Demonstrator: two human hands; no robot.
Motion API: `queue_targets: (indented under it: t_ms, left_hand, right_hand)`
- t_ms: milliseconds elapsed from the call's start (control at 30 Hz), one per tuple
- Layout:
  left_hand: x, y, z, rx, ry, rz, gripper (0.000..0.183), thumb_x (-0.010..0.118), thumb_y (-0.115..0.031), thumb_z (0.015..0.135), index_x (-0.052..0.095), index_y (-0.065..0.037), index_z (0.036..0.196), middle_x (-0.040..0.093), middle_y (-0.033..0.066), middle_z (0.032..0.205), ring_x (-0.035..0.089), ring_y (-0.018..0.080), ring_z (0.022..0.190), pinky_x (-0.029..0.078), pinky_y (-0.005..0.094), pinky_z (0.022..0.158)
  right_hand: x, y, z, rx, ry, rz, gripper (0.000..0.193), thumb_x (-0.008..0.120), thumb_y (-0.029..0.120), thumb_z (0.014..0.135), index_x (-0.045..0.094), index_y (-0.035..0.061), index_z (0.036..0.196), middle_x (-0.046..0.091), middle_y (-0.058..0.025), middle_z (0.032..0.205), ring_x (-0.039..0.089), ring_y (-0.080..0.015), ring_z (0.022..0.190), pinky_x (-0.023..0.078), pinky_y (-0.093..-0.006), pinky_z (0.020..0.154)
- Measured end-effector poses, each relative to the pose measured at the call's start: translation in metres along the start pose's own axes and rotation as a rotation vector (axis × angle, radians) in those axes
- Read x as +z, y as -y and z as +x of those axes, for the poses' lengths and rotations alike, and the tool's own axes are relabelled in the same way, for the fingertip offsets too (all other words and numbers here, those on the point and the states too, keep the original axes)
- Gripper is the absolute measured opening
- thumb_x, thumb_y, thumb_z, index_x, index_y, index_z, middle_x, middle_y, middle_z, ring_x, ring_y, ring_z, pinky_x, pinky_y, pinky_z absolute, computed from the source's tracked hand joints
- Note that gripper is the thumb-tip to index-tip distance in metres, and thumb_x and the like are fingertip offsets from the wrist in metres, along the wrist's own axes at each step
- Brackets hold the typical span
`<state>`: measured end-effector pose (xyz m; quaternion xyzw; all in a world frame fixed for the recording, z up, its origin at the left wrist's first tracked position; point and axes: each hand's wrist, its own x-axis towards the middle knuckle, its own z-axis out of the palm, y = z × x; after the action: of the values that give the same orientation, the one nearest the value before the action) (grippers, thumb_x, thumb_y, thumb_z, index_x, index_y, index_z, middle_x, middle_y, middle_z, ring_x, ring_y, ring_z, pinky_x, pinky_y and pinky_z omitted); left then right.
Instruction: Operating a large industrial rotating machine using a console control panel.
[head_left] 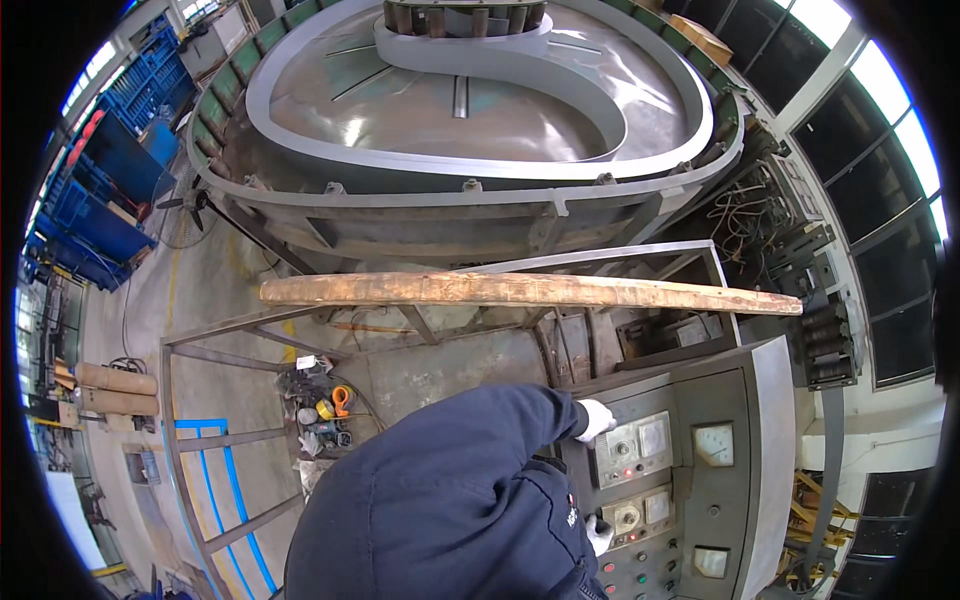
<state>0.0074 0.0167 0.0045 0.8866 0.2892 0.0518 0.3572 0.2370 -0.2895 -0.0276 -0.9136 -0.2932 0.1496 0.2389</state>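
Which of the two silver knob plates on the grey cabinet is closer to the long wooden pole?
The upper knob plate. The lower knob plate sits farther from the wooden pole, closer to the red and green buttons.

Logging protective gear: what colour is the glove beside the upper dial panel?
White glove; best seen in the head view.

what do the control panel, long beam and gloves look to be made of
Control panel: probably painted sheet metal, dull grey, judging by flat faces and crisp edges.
Long beam: wood, rough and apparently unpainted, with mottled, streaky tan grain.
Gloves: likely matt white fabric, without shine, but too small to be certain.
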Motion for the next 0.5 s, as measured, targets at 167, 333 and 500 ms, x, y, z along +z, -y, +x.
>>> queue_targets:
  t_ms: [167, 333, 500]
  left_hand:
    - [-0.002, 0.000, 0.000, 0.001, -0.005, -0.021, 0.048, 0.092, -0.031, 0.070, 0.075, -0.005, 0.108, 0.076, 0.0202, 0.102, 0.072, 0.0438, 0.102, 0.058, 0.0522, 0.088]
    - [-0.009, -0.002, -0.002, -0.003, 0.004, -0.016, 0.048, 0.089, -0.031, 0.073, 0.072, -0.005, 0.110, 0.074, 0.0217, 0.107, 0.070, 0.0438, 0.107, 0.056, 0.0521, 0.093]
    - [-0.008, -0.003, 0.000, 0.008, 0.036, -0.005, 0.047, 0.087, -0.035, 0.076, 0.070, -0.004, 0.108, 0.072, 0.0219, 0.105, 0.069, 0.0436, 0.105, 0.055, 0.0517, 0.091]
  right_hand:
    - [-0.007, 0.024, -0.013, -0.033, -0.035, -0.028, 0.028, 0.085, 0.020, 0.084, 0.068, -0.0006, 0.093, 0.074, -0.0168, 0.089, 0.069, -0.0335, 0.081, 0.055, -0.0454, 0.083]
    - [-0.010, 0.030, -0.018, -0.036, -0.080, 0.009, 0.026, 0.086, 0.019, 0.082, 0.069, 0.0015, 0.089, 0.073, -0.0150, 0.082, 0.069, -0.0307, 0.075, 0.056, -0.0445, 0.078]
    - [-0.009, 0.030, -0.021, -0.030, -0.124, 0.074, 0.025, 0.087, 0.018, 0.082, 0.069, 0.0021, 0.089, 0.070, -0.0139, 0.078, 0.066, -0.0287, 0.071, 0.056, -0.0421, 0.074]
